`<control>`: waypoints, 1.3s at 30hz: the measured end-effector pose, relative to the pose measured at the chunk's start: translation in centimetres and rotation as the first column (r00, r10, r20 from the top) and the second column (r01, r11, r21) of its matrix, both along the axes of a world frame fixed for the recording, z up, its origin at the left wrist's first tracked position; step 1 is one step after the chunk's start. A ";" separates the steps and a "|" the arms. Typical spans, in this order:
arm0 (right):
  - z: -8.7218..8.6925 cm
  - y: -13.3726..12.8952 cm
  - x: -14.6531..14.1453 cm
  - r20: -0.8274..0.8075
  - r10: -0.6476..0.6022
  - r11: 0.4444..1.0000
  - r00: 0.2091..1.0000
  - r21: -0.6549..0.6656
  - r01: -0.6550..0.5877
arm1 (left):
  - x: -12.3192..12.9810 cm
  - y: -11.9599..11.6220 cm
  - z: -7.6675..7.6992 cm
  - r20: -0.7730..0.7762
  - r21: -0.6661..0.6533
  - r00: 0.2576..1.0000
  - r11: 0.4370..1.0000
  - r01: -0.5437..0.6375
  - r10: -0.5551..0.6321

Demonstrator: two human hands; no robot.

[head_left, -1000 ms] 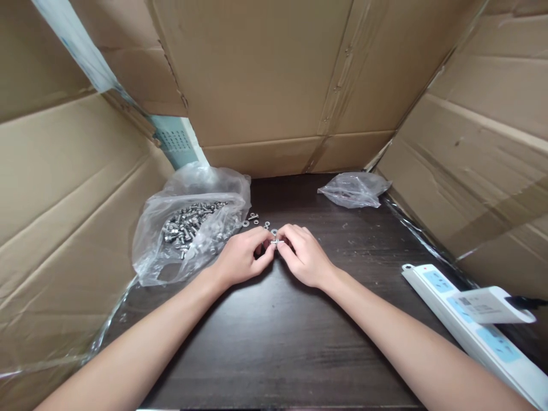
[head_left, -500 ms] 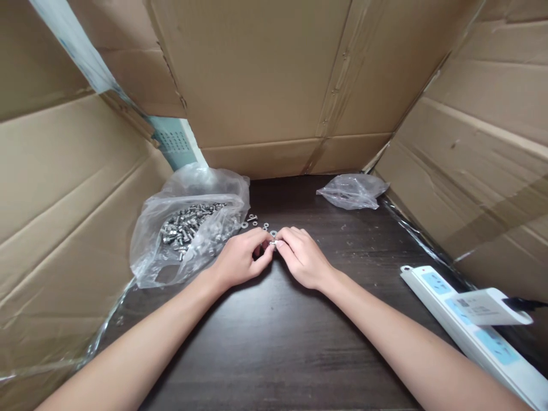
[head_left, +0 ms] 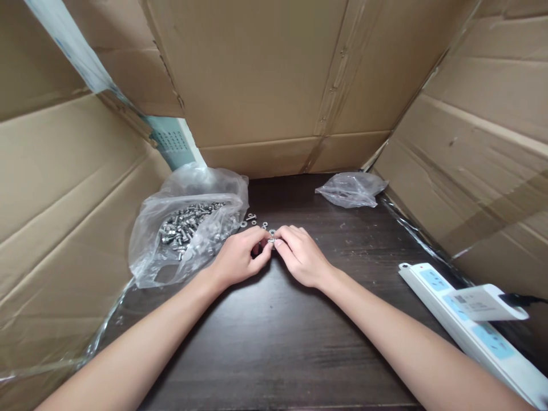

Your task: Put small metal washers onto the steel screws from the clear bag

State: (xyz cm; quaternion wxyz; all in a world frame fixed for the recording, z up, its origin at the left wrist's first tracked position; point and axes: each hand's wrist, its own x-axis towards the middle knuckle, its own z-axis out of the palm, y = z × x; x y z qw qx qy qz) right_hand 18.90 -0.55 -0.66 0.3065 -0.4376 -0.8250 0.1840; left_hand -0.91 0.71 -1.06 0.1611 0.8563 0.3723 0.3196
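Between my two hands is a small metal bolt (head_left: 272, 240), held over the dark table. My left hand (head_left: 245, 254) pinches it from the left with thumb and fingers. From the right, my right hand (head_left: 299, 254) is closed on its other end, fingertips nearly meeting the left ones. Any nut or washer on the bolt is too small to make out. Just beyond the fingertips lies a flat washer (head_left: 272, 232). A loose bolt (head_left: 251, 217) and several washers and small rings (head_left: 244, 224) are scattered beside the left hand.
An open clear plastic bag (head_left: 145, 245) full of bolts (head_left: 184, 231) stands left of my hands. Another crumpled plastic bag (head_left: 353, 189) lies at the back right. A white power strip (head_left: 445, 305) with a plugged-in adapter runs along the right. Cardboard walls (head_left: 257, 85) enclose the table (head_left: 274, 342).
Both hands stay in almost the same place, still pinching the bolt. The fingertips have shifted slightly around it, and the whole view has moved a little.
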 end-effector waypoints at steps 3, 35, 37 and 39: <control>0.1 0.0 0.1 -0.026 0.006 1.000 1.000 0.008 -0.006 | 0.0 -0.1 0.0 -0.004 -0.003 1.000 1.000 -0.007 0.007; -0.1 0.0 -0.1 -0.005 0.021 0.999 1.000 0.041 -0.021 | 0.0 -0.3 0.3 0.021 -0.026 1.000 1.000 -0.005 0.005; -0.1 0.1 0.0 0.004 0.037 0.999 0.999 0.034 -0.037 | 0.0 -0.3 0.3 0.011 -0.015 1.000 1.000 0.005 -0.004; -0.1 0.1 0.0 0.010 0.039 0.999 0.999 0.025 -0.039 | 0.0 -0.2 0.2 0.001 -0.008 1.000 1.000 0.015 -0.015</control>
